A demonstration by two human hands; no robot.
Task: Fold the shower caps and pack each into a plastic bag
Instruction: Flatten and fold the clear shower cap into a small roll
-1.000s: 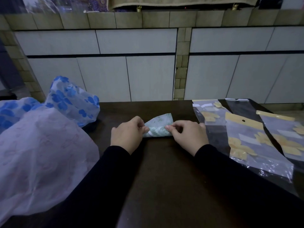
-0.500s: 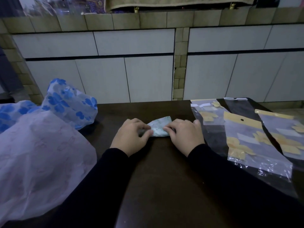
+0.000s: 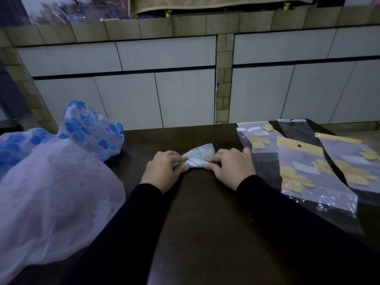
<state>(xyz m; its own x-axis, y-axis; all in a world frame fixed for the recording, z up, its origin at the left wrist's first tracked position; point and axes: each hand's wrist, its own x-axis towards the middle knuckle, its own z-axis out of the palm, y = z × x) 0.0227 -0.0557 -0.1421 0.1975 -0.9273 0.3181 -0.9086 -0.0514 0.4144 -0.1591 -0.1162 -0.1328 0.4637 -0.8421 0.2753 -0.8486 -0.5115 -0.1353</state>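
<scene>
From the head view, we see a small folded shower cap (image 3: 197,157), pale with a green print, lying on the dark table (image 3: 205,223) at the middle, toward the far edge. Our left hand (image 3: 163,170) pinches its left end between thumb and curled fingers, and our right hand (image 3: 227,166) pinches its right end the same way. The bundle's long axis runs left to right, so it lies stretched between the two grips.

The plastic bags (image 3: 304,167), clear with yellow headers and yellow flower prints, lie fanned out flat to the right, the nearest one just beside our right hand. We judge that hand the better placed to fetch a bag, while the left keeps the fold from springing open.

On the left sits a heap of unfolded caps: a blue-flowered cap (image 3: 90,128) at the far side and a large pale cap (image 3: 55,194) nearer to us.
</scene>
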